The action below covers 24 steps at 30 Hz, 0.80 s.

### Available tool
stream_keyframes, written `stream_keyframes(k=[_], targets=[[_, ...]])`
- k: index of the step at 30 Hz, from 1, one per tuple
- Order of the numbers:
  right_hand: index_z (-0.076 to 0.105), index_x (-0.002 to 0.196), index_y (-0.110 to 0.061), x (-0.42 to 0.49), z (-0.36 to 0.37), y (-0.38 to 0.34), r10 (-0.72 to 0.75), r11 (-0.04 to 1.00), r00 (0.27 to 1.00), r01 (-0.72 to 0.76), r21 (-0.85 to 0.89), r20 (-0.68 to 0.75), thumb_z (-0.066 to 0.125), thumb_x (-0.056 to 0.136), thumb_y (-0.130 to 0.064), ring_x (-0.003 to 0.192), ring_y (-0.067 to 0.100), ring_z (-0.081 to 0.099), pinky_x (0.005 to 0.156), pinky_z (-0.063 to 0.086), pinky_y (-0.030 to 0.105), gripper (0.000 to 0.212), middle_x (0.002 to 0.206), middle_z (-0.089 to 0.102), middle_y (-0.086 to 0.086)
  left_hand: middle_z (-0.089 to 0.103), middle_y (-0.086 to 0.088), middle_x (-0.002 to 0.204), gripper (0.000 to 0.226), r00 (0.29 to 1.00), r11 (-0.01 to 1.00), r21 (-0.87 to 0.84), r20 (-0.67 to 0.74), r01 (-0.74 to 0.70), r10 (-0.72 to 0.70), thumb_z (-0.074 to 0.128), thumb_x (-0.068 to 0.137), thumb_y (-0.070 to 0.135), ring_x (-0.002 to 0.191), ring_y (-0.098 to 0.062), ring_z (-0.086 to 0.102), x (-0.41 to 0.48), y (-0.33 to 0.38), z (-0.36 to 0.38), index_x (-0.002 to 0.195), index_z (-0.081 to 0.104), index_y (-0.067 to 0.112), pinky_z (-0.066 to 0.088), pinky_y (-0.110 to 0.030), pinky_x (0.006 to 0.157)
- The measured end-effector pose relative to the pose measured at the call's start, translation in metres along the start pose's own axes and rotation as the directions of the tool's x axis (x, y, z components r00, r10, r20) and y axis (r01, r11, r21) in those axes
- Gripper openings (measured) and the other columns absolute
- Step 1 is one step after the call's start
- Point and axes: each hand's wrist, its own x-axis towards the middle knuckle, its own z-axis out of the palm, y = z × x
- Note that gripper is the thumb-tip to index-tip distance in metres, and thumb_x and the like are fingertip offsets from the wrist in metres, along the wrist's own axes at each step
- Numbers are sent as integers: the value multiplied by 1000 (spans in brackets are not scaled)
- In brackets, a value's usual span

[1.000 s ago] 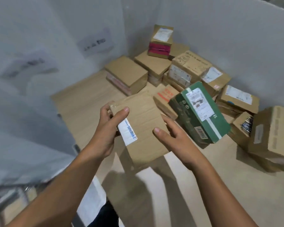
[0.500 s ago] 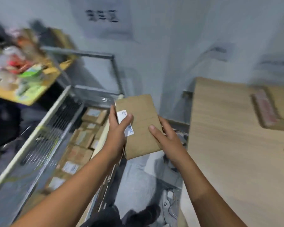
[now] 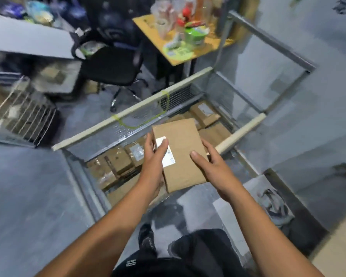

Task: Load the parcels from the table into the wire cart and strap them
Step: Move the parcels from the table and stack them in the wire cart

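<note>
I hold a flat brown cardboard parcel (image 3: 183,148) with a white label over the wire cart (image 3: 100,140). My left hand (image 3: 153,156) grips its left edge, thumb on the label. On the parcel's right edge my right hand (image 3: 210,162) holds it, thumb on top. The cart stands open below, its floor covered with several brown parcels (image 3: 118,162). A yellow-green strap (image 3: 140,121) hangs from the cart's far padded rail.
A black office chair (image 3: 112,64) and a cluttered yellow desk (image 3: 188,50) stand beyond the cart. A second wire cart (image 3: 22,116) is at the left. The wooden table's corner (image 3: 336,254) shows at lower right. Grey cloth (image 3: 274,204) lies by the cart's near right corner.
I turned left from the table with the parcel in both hands. It now hangs over the open cart instead of beside it.
</note>
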Motion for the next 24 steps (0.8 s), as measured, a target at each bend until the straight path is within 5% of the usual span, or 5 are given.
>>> stream_keyframes(k=[4,8,12,17,24], targets=[[51,142,-50,42,30,0,23,995,1000,-23,-95,0,70,81,-66,117,3,66,103,55,42,65,132,67,-18,47,34,134,51,988,988,118,-126,103,-88,50,95,72,130,1,44,11,-20,-74,140,47,49,32,-33,107],[49,147,-41,119,50,21,100,974,987,-72,-214,124,68,94,-53,125,10,62,111,49,43,57,140,63,-14,58,7,141,47,920,934,261,-367,245,-139,54,100,60,127,-20,55,41,-59,-131,137,59,31,43,-47,112],[39,157,-33,215,84,71,162,933,973,-96,-346,167,69,95,-48,131,8,45,107,36,28,70,154,46,-5,54,7,138,43,897,815,491,-436,306,-74,63,98,52,125,-20,54,83,-92,-165,136,59,33,45,-30,89],[34,159,-37,324,123,164,317,863,909,-159,-479,269,66,94,-56,143,23,44,120,36,40,75,159,41,3,50,-12,154,62,897,411,817,-441,404,-5,60,96,56,145,-35,38,157,-158,-208,147,53,21,30,-49,119],[31,160,-35,466,183,288,331,843,891,-132,-522,310,65,94,-58,135,28,52,113,44,45,78,151,48,7,20,-6,172,92,839,291,805,-544,517,11,28,81,87,158,-37,8,281,-250,-272,159,30,37,10,-59,127]])
